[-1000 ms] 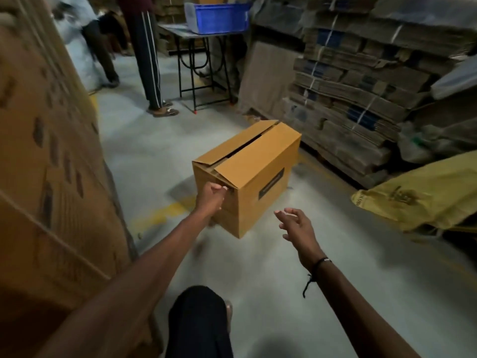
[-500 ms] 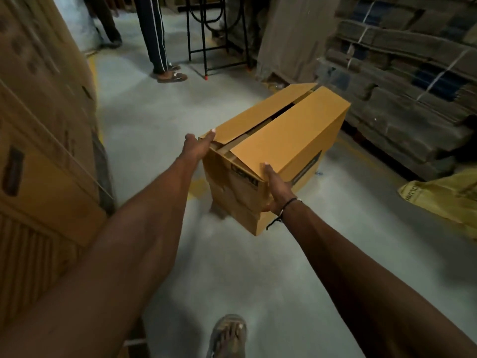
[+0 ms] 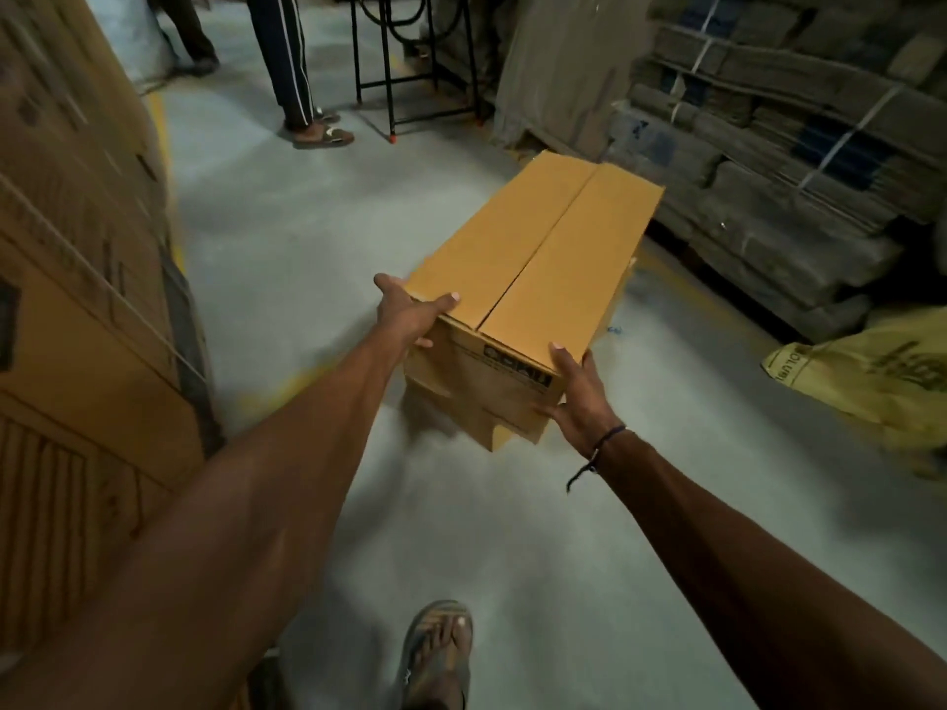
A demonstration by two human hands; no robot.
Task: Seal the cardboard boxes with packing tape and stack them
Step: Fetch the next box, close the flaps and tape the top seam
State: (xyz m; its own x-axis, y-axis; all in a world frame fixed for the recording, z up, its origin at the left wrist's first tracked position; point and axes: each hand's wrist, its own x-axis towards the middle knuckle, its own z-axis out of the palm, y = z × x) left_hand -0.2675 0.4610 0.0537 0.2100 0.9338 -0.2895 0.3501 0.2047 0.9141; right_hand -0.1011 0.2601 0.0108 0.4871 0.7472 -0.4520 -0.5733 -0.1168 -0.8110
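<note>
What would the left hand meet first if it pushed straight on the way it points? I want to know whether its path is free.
The cardboard box itself: the left hand already grips its near left corner, thumb lying on the top flap, so it cannot go further.

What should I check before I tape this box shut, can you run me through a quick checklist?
1. Top flaps of the cardboard box closed flat, meeting at the centre seam: ok.
2. Tape on the seam: not ok, none visible.
3. Both hands holding: ok; left hand on the near left corner, right hand on the near right corner.
4. Box resting on a firm surface: cannot tell, its underside is hidden.
5. Packing tape within reach: cannot tell, no roll in view.
6. Floor ahead free of obstacles: ok near the sandalled foot.
</note>
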